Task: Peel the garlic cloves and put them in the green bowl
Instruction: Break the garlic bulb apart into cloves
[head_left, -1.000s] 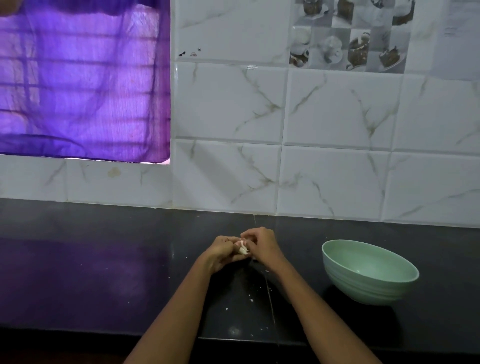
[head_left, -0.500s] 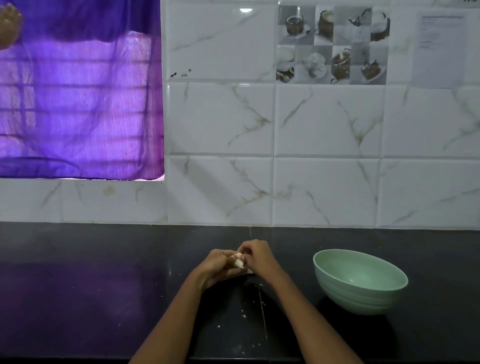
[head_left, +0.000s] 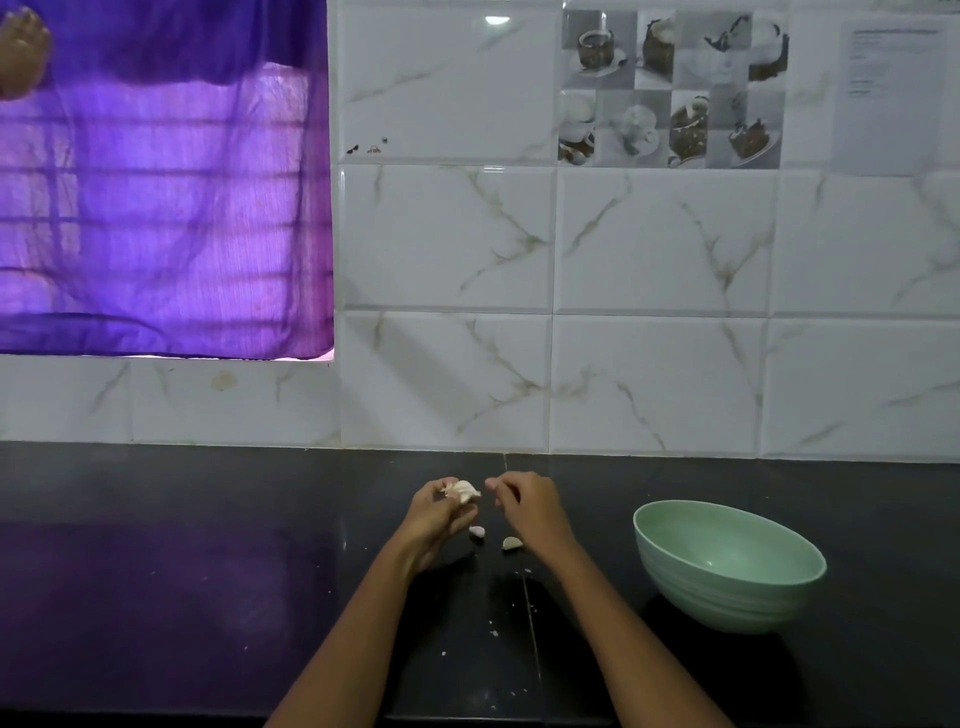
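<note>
My left hand (head_left: 440, 514) grips a piece of a garlic bulb (head_left: 462, 490) between thumb and fingers, just above the black counter. My right hand (head_left: 524, 506) hovers a little to its right with fingers curled; I see nothing in it. Two loose garlic cloves lie on the counter between my wrists, one (head_left: 477, 531) under the left hand and one (head_left: 512, 543) beside the right wrist. The green bowl (head_left: 727, 597) stands to the right of my right arm, and its inside looks bare.
The black counter (head_left: 182, 571) runs along a white marble-tiled wall (head_left: 649, 384). Small white skin flakes (head_left: 493, 633) dot the counter near its front edge. A purple curtain (head_left: 156, 208) covers a window at upper left.
My hands, joined on the garlic before, have drawn apart. The left keeps the bulb piece, and two cloves now lie on the counter below. The camera has tilted up slightly.
</note>
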